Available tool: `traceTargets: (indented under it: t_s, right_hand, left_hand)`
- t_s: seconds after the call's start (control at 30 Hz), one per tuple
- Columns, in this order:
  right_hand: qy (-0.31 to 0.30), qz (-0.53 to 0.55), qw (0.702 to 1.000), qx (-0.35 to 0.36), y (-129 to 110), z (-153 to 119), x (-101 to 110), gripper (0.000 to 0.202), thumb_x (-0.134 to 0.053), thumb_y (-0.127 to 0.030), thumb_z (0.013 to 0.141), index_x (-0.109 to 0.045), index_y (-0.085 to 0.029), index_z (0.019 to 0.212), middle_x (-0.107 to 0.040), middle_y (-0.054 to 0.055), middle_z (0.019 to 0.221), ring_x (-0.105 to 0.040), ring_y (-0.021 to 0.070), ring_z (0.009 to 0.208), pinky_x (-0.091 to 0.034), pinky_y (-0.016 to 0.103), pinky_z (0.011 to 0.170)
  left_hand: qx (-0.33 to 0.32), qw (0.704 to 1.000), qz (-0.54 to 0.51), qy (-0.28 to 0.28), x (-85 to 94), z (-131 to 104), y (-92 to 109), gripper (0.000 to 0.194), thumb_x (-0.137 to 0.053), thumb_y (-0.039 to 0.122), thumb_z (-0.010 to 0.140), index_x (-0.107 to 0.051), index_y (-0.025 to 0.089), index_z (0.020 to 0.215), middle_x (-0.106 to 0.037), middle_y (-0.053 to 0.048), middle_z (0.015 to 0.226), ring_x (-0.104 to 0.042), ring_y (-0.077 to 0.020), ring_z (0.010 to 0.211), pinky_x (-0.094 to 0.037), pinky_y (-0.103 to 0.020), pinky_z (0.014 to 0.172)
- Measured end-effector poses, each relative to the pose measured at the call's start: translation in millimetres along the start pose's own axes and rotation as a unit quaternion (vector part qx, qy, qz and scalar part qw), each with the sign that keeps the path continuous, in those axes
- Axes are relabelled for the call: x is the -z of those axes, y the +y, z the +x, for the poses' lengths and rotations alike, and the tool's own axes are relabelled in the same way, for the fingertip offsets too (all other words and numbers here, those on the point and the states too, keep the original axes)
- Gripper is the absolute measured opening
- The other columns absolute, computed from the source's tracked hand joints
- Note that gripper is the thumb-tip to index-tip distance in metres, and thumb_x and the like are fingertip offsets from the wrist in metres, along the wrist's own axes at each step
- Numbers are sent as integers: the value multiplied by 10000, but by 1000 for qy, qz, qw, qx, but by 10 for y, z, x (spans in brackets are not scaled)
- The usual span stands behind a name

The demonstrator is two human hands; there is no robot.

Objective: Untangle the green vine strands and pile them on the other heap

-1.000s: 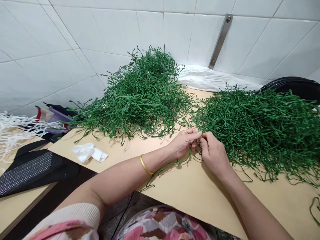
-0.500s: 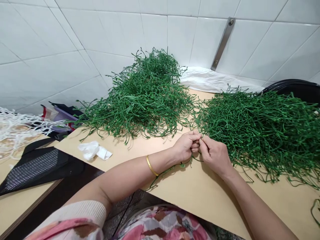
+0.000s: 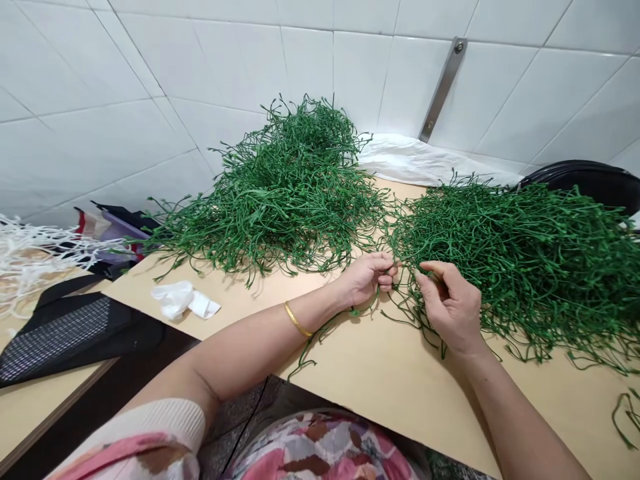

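Where it trails from the left hand point(image 3: 364, 280), the green strand point(image 3: 320, 333) runs lengthwise down-left across the desk point(image 3: 380, 387) toward the person, its upper end pinched in those closed fingers. Just right, the right hand point(image 3: 450, 303) pinches stems at the right green pile point(image 3: 525, 260), fingers curled.

left hand point(image 3: 364, 280) pinched, right hand point(image 3: 450, 303) curled
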State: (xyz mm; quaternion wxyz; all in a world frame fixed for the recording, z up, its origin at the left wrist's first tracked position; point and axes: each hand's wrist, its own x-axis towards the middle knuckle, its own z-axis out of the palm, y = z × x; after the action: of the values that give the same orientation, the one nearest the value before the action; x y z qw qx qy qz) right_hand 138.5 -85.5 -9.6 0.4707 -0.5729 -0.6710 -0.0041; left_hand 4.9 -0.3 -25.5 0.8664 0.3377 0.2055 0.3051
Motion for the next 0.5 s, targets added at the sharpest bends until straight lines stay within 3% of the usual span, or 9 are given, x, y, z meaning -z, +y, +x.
traceTargets:
  t_s: [0.07, 0.17, 0.3, 0.5]
  right_hand:
    - [-13, -46, 997, 56, 55, 4, -25, 222, -491, -178, 793, -572, -172, 1000, -518, 18, 752, -474, 94, 597, -401, 209, 552]
    - [-46, -120, 987, 96, 96, 3, -72, 289, -464, -169, 805, -570, -185, 1073, -506, 32, 783, -494, 112, 650, -415, 219, 586]
    - [-59, -169, 978, 109, 113, 6, -103, 216, -462, -189, 806, -604, -174, 968, -499, 41, 790, -493, 121, 660, -401, 217, 568]
    - [-70, -150, 983, 79, 58, 16, -142, 88, -467, -156, 770, -553, -163, 751, -500, 37, 780, -501, 121, 665, -393, 217, 579]
  left_hand:
    - [-6, 1000, 17, 12, 6, -15, -1, 102, -533, 73, 641, -447, 127, 649, -456, 25, 550, -329, -14, 394, -260, -158, 424]
    - [-14, 998, 57, 7, -7, -40, -3, 105, -551, 66, 608, -463, 120, 628, -473, 18, 541, -346, -18, 400, -255, -164, 428]
    - [-26, 995, 94, 13, -57, -73, -17, 131, -575, 76, 602, -452, 113, 575, -481, 14, 518, -357, -15, 397, -236, -161, 424]
    - [-54, 990, 113, 58, -87, -82, -52, 131, -585, 59, 622, -467, 109, 596, -474, 28, 510, -386, -17, 393, -262, -161, 435]
